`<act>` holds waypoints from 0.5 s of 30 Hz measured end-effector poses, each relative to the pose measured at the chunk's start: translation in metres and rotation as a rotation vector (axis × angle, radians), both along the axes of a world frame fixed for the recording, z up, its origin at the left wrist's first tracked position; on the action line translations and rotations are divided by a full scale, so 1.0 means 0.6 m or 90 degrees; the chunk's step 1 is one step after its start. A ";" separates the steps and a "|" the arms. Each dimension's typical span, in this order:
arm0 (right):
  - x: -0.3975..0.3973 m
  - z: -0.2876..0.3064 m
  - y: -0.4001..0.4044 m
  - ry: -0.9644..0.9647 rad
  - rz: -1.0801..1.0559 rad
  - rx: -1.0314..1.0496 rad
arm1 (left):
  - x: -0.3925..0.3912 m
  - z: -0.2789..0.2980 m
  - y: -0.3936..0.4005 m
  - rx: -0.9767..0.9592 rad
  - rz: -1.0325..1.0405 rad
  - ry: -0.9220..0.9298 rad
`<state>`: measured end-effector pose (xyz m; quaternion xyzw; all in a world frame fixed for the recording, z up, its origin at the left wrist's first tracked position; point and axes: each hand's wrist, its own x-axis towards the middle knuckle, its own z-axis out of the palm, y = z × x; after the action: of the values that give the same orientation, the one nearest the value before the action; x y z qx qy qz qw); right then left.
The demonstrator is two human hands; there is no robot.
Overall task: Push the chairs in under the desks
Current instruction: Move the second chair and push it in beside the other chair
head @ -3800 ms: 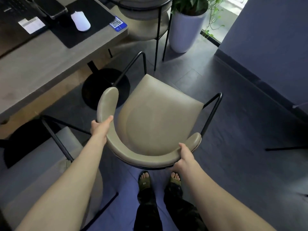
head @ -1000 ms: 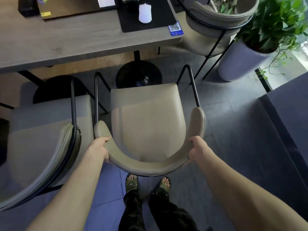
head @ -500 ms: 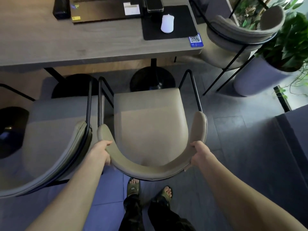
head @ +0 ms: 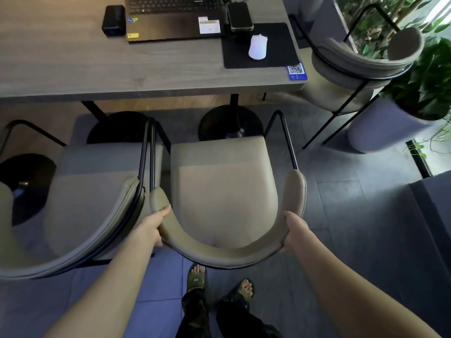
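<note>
A beige chair (head: 224,191) with a curved padded backrest and thin black metal arms stands squarely facing the grey wooden desk (head: 85,69). Its seat front lies a little short of the desk edge, close to the round black desk base (head: 230,123). My left hand (head: 152,229) grips the left end of the backrest. My right hand (head: 294,231) grips the right end. A second chair of the same kind (head: 80,198) stands close beside it on the left, its arm frame nearly touching.
On the desk lie a laptop (head: 170,18), a phone (head: 240,15), a white mouse (head: 258,47) on a black pad, and a small black box (head: 113,20). A third chair (head: 361,67) and a potted plant (head: 390,123) stand at the right. My sandalled feet (head: 219,284) are behind the chair.
The chair has been turned from an angled stance to square with the desk and has moved toward it, beside the left chair. Both hands have kept their hold on the backrest.
</note>
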<state>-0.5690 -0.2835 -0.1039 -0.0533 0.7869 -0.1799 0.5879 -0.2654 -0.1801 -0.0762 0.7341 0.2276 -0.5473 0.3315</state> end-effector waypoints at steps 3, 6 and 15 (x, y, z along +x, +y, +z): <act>0.007 -0.001 0.004 0.035 -0.001 -0.048 | -0.002 -0.001 -0.007 0.007 -0.006 -0.030; 0.012 0.001 0.007 0.046 0.006 -0.072 | 0.003 -0.005 -0.008 0.008 -0.015 -0.028; 0.031 -0.011 0.026 0.077 0.030 -0.053 | 0.040 -0.016 -0.002 0.002 -0.055 -0.037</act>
<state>-0.5502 -0.2677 -0.1103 -0.1066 0.8114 -0.1951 0.5405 -0.2416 -0.1812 -0.0857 0.7595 0.1869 -0.5388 0.3130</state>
